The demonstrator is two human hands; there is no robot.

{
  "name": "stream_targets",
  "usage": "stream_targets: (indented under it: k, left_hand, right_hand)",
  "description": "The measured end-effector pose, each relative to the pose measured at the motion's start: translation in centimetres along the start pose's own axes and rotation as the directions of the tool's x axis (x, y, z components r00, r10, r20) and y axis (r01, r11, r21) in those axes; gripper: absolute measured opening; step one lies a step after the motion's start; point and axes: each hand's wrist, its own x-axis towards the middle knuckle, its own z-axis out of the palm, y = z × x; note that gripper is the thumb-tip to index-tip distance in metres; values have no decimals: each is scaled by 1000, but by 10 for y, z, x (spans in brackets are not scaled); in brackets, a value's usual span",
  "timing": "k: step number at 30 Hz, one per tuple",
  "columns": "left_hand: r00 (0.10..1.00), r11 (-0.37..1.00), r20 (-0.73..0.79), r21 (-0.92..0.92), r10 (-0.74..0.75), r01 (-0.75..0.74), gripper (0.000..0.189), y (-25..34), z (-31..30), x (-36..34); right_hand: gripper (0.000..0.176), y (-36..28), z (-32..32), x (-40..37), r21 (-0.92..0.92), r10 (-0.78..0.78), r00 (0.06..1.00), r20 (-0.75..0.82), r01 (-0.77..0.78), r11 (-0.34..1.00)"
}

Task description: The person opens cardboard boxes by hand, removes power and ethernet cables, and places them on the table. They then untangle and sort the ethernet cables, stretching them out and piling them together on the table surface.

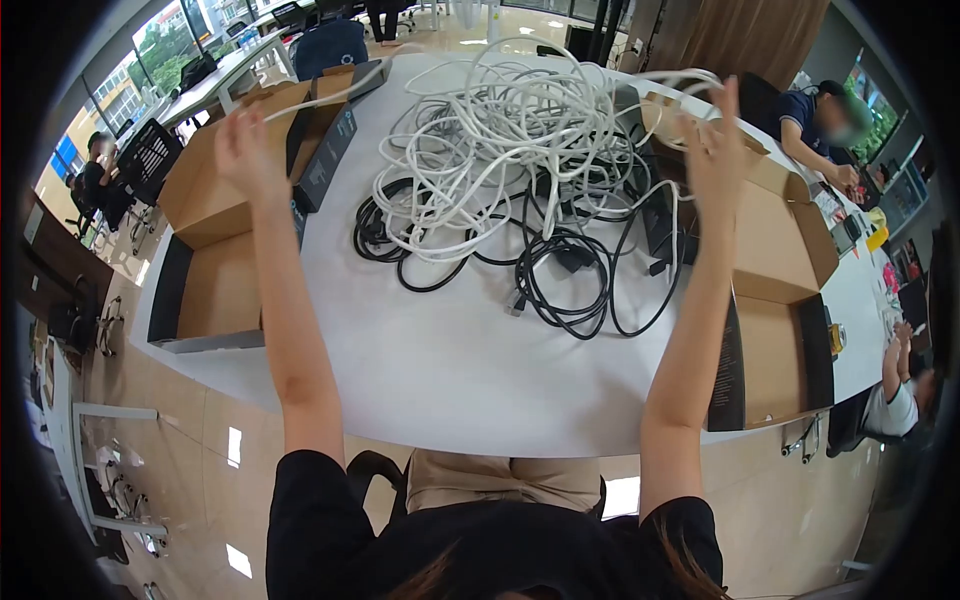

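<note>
A large tangle of white cables (490,150) lies at the back middle of the white table (480,370). Coiled black cables (565,290) sit at its near edge. My left hand (248,155) is raised at the left, closed round a white cable (330,98) that runs back toward the pile. On the right, my right hand (712,150) is raised and blurred, with a looped white cable (680,78) at its fingers; whether it grips the cable is unclear.
Open cardboard boxes stand at the left (218,290) and right (770,355), with more boxes behind each. A co-worker (815,130) sits at the right back, another person (893,400) at the far right. Office chairs are at the left.
</note>
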Motion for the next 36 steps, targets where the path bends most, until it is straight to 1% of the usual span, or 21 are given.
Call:
stream_targets:
  k: [1, 2, 3, 4, 5, 6, 7, 11, 12, 13, 14, 16, 18, 19, 22, 24, 25, 28, 31, 34, 36]
  left_hand:
    - [995, 998, 94, 45, 30, -34, 26, -5, 8, -12]
    - [960, 934, 256, 304, 112, -190, 25, -7, 13, -24]
    - [935, 875, 354, 450, 10, -179, 27, -17, 14, -31]
    - [854, 740, 519, 591, -44, -321, 36, -35, 9, -35]
    - [737, 618, 619, 700, -274, -358, 45, -40, 5, -41]
    - [628, 541, 658, 734, -416, -410, 48, -54, -2, -49]
    - [501, 573, 656, 748, -565, -334, 46, -57, -1, -56]
    - [274, 575, 657, 750, -702, -326, 45, -58, 7, -84]
    - [285, 574, 658, 750, -697, -328, 44, -63, 3, -89]
    - [296, 573, 660, 749, -691, -332, 42, -73, -2, -94]
    - [306, 573, 662, 748, -684, -336, 41, -83, -6, -98]
    - [186, 578, 648, 751, -739, -318, 43, -83, -13, -83]
    - [94, 627, 656, 747, -749, -224, 46, -59, -5, -62]
    - [124, 422, 439, 896, -890, -138, 45, -8, 17, -60]
    - [349, 344, 420, 902, -838, -261, 45, 32, 21, -50]
    - [397, 309, 318, 947, -861, -89, 43, 49, 25, -42]
    - [414, 288, 262, 958, -872, -1, 43, 52, 23, -39]
    - [291, 164, 203, 974, -935, -154, 33, 30, 7, -22]
    - [132, 558, 620, 764, -773, -324, 36, -17, -11, -28]
    - [83, 604, 740, 602, -667, -522, 42, -57, -23, -61]
    - [114, 559, 695, 655, -710, -509, 42, -64, -21, -70]
  right_hand:
    - [74, 10, 20, -6, -147, -13, 997, 72, 24, 989]
    - [77, 26, 40, -15, -198, -25, 988, 154, 56, 979]
    - [78, 25, 52, -26, -177, 106, 949, 299, -54, 983]
    - [77, 51, 70, -43, -195, 115, 914, 389, -40, 980]
    - [80, 52, 76, -48, -212, 149, 884, 443, -58, 976]
    - [83, 51, 78, -54, -232, 187, 848, 496, -78, 970]
    - [86, 46, 75, -54, -261, 243, 824, 512, -120, 958]
    - [96, 49, 65, -50, -399, 465, 730, 500, -282, 872]
    - [98, 55, 65, -50, -433, 518, 713, 473, -323, 841]
    - [96, 62, 66, -53, -411, 488, 766, 418, -319, 854]
    - [94, 69, 64, -53, -375, 498, 765, 410, -356, 856]
    - [91, 73, 60, -51, -301, 518, 761, 391, -426, 853]
    - [78, 73, 59, -46, -346, 461, 821, 337, -347, 872]
    - [75, 72, 57, -44, -356, 404, 852, 334, -283, 891]
    - [52, 29, 49, -28, -342, 280, 921, 273, -179, 922]
    - [45, -9, 46, -18, -328, 218, 954, 204, -143, 934]
    - [30, -20, 47, -17, -307, 138, 978, 155, -85, 948]
    - [20, -40, 37, -10, -18, 169, 938, 304, -172, 985]
    - [13, -56, 28, -9, 23, 124, 897, 423, -147, 989]
    - [12, -60, 27, -9, 48, 95, 896, 434, -128, 991]
    - [12, -58, 27, -8, 43, 91, 905, 416, -119, 992]
